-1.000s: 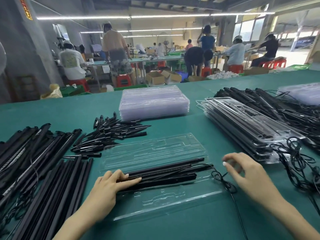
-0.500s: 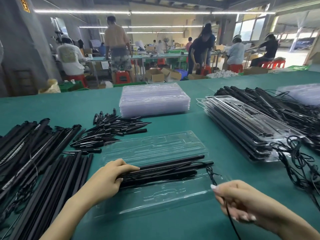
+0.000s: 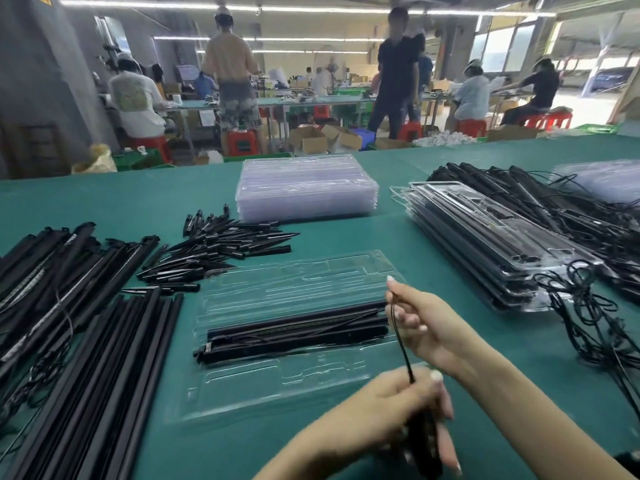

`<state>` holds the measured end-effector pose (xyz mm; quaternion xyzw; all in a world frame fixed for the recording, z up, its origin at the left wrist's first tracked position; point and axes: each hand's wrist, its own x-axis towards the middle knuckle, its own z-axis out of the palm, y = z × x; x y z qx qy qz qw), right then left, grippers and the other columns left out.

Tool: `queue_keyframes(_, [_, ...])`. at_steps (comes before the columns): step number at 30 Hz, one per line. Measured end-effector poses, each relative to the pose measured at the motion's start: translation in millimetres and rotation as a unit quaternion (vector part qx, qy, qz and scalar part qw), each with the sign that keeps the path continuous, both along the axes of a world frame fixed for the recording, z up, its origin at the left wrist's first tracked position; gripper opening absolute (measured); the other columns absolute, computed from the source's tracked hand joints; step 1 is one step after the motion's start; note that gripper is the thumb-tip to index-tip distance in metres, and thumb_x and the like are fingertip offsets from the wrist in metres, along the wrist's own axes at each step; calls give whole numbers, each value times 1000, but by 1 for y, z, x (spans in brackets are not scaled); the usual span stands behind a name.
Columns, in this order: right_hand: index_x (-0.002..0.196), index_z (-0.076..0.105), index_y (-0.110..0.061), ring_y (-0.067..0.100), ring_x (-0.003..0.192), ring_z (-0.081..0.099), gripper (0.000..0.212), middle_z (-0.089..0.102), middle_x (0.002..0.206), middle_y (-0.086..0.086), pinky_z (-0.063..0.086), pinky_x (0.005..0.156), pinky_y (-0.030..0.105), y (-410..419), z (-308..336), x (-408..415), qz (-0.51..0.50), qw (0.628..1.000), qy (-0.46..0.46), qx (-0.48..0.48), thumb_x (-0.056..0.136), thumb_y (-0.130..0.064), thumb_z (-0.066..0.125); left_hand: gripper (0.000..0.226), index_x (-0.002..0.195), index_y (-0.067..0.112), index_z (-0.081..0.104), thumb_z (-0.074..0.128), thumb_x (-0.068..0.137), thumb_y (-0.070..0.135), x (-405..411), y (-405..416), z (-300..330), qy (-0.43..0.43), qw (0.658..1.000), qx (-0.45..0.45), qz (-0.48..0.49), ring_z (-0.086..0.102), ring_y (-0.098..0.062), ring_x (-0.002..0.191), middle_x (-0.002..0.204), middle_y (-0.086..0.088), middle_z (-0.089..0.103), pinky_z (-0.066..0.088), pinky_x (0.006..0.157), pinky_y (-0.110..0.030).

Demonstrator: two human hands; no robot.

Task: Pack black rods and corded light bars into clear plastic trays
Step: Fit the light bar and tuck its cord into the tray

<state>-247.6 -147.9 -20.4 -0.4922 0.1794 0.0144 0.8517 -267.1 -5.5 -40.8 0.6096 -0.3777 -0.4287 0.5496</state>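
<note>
Right now the black cord (image 3: 401,344) runs taut between both hands above the near right end of the open clear tray (image 3: 298,292), which lies flat on the green table (image 3: 138,202) with the light bars (image 3: 294,332) seated along its middle. The right hand (image 3: 419,323) pinches the cord's upper end; its fingertips hide the bars' right ends. The left hand (image 3: 391,407) is curled round the cord's lower end, and something dark below it is too blurred to name. Left of the tray, the long rods (image 3: 104,358) run off the frame's left and bottom edges. Short spikes (image 3: 221,251) lie heaped behind them. Filled trays (image 3: 485,244) are stacked to the right, with tangled cords (image 3: 588,306) spilling off the right edge. Empty trays (image 3: 306,188) are stacked farther back. Bare green shows between tray and filled stack.
</note>
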Motion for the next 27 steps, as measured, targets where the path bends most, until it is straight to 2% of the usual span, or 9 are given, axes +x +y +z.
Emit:
queue_keyframes(3, [76, 55, -9, 4, 30, 40, 35, 54, 47, 3, 30, 31, 10, -1, -6, 13, 3, 1000, -1, -14, 97, -35, 45, 37, 78, 21, 46, 25, 102, 39, 21, -3, 12, 78, 986, -39, 144, 37, -6, 28, 49, 1, 58, 17, 32, -7])
queue_keyframes(5, [73, 61, -10, 10, 34, 43, 56, 60, 54, 7, 31, 35, 14, 2, -9, 10, 110, 991, -10, -70, 96, -52, 31, 47, 70, 22, 54, 26, 101, 43, 44, 2, 23, 83, 966, -71, 233, 34, -6, 30, 49, 1, 56, 16, 33, -8])
queue_keyframes(8, [84, 64, -12, 10, 39, 42, 80, 69, 78, 13, 23, 35, 16, 13, -16, -8, 321, 930, -18, -178, 85, -72, 11, 52, 57, 26, 59, 34, 99, 44, 78, 16, 40, 50, 941, -96, 320, 42, -5, 40, 53, 9, 55, 21, 35, -15])
queue_keyframes(11, [96, 65, -24, 2, 53, 55, 61, 69, 83, -3, 39, 47, 12, 28, -12, -32, 454, 858, -45, -236, 89, -69, 25, 21, 83, 23, 47, 40, 101, 32, 104, 29, 48, -25, 933, -56, 355, 47, 0, 46, 54, 13, 54, 25, 37, -10])
queue_keyframes(15, [102, 63, -11, -4, 85, 57, 23, 62, 91, -16, 41, 81, 13, 56, 1, -49, 487, 841, -172, -159, 102, -26, 44, 10, 99, 17, 47, 39, 102, 21, 110, 32, 43, -157, 964, 65, 203, 42, -1, 41, 46, 12, 50, 31, 41, -13])
queue_keyframes(20, [107, 60, -31, 4, 95, 60, 28, 63, 121, -2, 43, 83, 19, 133, 13, -49, 415, 848, -279, 176, 103, -38, 33, 16, 109, 11, 52, 39, 101, 10, 104, 20, 62, -207, 973, 86, 56, 38, -2, 42, 47, 11, 43, 31, 44, -13])
queue_keyframes(22, [108, 60, -31, 8, 101, 57, 29, 46, 139, 23, 42, 86, 21, 156, 15, -36, 378, 853, -316, 172, 103, -38, 32, 17, 115, 9, 50, 44, 100, 13, 105, 20, 77, -201, 974, 103, 26, 43, -1, 47, 55, 10, 48, 35, 48, -13])
queue_keyframes(24, [102, 63, -23, 10, 96, 61, 24, 28, 131, 50, 42, 90, 25, 168, 21, -20, 349, 863, -338, 135, 98, -36, 42, 21, 117, 9, 48, 49, 97, 13, 110, 25, 96, -203, 971, 125, 6, 50, -1, 57, 70, 7, 53, 42, 56, -16])
queue_keyframes(27, [97, 68, -20, 10, 92, 66, 28, 53, 115, 39, 42, 94, 29, 170, 22, 8, 310, 869, -366, 123, 96, -28, 41, 17, 115, 17, 47, 47, 98, 12, 116, 37, 135, -239, 956, 158, -61, 53, -10, 69, 79, 2, 48, 50, 67, -24])
